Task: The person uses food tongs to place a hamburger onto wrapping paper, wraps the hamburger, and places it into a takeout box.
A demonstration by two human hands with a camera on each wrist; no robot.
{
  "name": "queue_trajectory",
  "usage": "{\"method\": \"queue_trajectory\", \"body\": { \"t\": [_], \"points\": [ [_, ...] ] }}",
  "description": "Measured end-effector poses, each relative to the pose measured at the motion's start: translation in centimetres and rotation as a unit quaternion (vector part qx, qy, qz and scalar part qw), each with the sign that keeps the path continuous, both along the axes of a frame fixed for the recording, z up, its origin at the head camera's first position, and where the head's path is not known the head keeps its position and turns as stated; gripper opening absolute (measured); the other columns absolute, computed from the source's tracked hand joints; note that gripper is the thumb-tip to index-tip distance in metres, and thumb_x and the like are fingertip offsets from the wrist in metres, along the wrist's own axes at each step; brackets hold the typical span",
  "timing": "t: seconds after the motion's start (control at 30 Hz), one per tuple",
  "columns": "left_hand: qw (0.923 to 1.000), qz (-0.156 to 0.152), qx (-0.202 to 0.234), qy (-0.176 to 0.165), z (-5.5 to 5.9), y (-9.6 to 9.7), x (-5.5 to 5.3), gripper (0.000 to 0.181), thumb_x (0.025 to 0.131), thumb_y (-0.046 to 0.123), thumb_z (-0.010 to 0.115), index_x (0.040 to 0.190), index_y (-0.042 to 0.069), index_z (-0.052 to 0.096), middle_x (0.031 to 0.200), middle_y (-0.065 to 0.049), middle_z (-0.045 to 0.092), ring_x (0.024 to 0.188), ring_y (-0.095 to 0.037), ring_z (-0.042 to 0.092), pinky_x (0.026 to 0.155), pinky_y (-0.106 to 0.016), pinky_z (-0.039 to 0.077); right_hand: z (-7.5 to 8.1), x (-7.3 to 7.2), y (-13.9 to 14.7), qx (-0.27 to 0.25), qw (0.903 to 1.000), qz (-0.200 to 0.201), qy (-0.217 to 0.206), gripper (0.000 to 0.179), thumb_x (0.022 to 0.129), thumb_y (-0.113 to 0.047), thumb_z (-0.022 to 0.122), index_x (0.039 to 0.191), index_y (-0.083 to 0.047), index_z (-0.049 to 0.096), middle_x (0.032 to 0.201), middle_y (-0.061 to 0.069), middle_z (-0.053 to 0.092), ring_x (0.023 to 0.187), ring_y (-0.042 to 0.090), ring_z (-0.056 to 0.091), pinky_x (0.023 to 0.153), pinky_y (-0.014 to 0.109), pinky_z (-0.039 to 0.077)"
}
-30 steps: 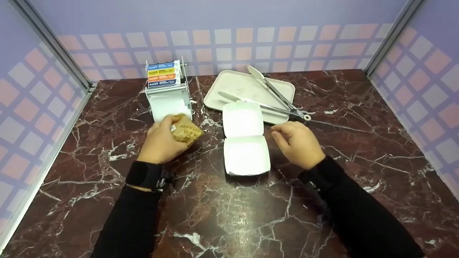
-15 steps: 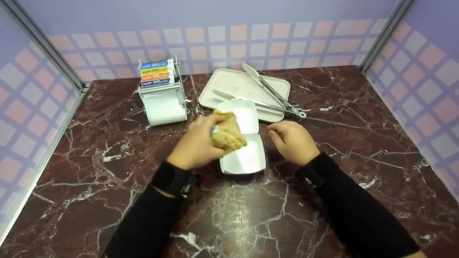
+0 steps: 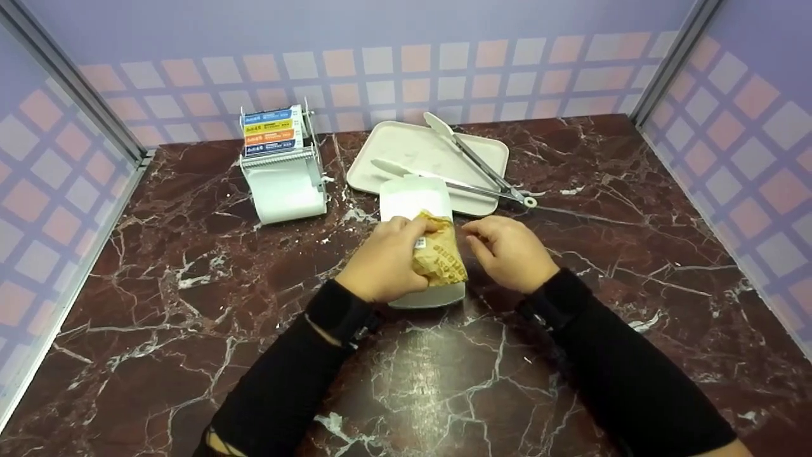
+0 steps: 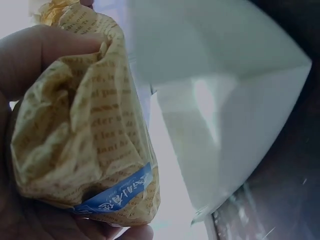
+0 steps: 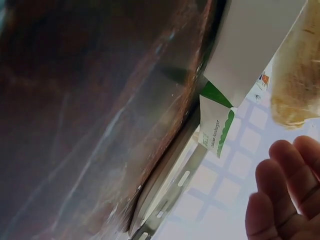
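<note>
A burger [image 3: 444,260] wrapped in tan printed paper is in my left hand [image 3: 390,263], which grips it over the near half of an open white burger box [image 3: 406,198]. In the left wrist view, a blue label [image 4: 117,196] is stuck across the wrapper, and the box wall [image 4: 245,110] stands beside it. Whether the burger touches the box floor, I cannot tell. To the right of the box is my right hand [image 3: 514,254], fingers loosely curled and holding nothing. The right wrist view has its fingers [image 5: 274,187] below the wrapped burger [image 5: 298,75].
Behind the box lies a cream tray [image 3: 371,155] with a pair of tongs [image 3: 482,162] across it, their joined end past its right front corner. A label dispenser [image 3: 279,168] with several coloured labels stands at the back left. Patterned walls enclose the marble tabletop [image 3: 190,355].
My left hand has carried the wrapped burger rightward from in front of the label dispenser to over the box. My right hand has stayed beside the box. The view has shifted slightly.
</note>
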State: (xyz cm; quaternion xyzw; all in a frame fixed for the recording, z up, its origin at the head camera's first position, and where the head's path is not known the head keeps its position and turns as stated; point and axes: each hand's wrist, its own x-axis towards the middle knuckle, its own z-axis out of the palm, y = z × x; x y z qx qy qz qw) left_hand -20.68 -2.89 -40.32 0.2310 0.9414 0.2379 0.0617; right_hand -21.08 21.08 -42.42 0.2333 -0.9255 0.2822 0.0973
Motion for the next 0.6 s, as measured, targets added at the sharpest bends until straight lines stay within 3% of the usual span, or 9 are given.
{"method": "queue_trajectory", "body": {
  "t": [0.2,0.43,0.6],
  "points": [
    [0.9998,-0.011,-0.013,-0.014,-0.9,0.3,-0.2,0.093,0.072,0.031,0.093,0.153,0.033,0.047,0.133,-0.007,0.059,0.115,-0.023,0.056,0.096,-0.046,0.057,0.0,0.1,-0.1,-0.007,0.9992,0.039,-0.005,0.032,0.100,-0.016,0.069,0.129,-0.004,0.071,0.125,0.013,0.074,0.110,0.029,0.071,0.101,0.046,0.058],
    [0.9990,-0.017,-0.035,-0.022,-1.7,0.0,-0.1,0.099,0.072,0.034,0.093,0.157,0.028,0.044,0.137,-0.011,0.059,0.120,-0.028,0.058,0.100,-0.049,0.057,-0.4,0.2,0.0,0.040,0.9942,0.097,-0.026,0.062,0.099,-0.036,0.073,0.149,-0.005,0.057,0.153,0.016,0.058,0.142,0.033,0.056,0.123,0.050,0.042],
    [0.9984,-0.022,-0.044,-0.028,-2.2,-0.1,-0.2,0.098,0.071,0.032,0.093,0.156,0.029,0.045,0.137,-0.011,0.060,0.119,-0.028,0.059,0.099,-0.049,0.057,-0.6,0.3,0.0,0.079,0.9888,0.110,-0.064,0.076,0.094,-0.048,0.076,0.157,-0.013,0.050,0.160,0.013,0.052,0.147,0.034,0.049,0.125,0.053,0.038]
  ]
}}
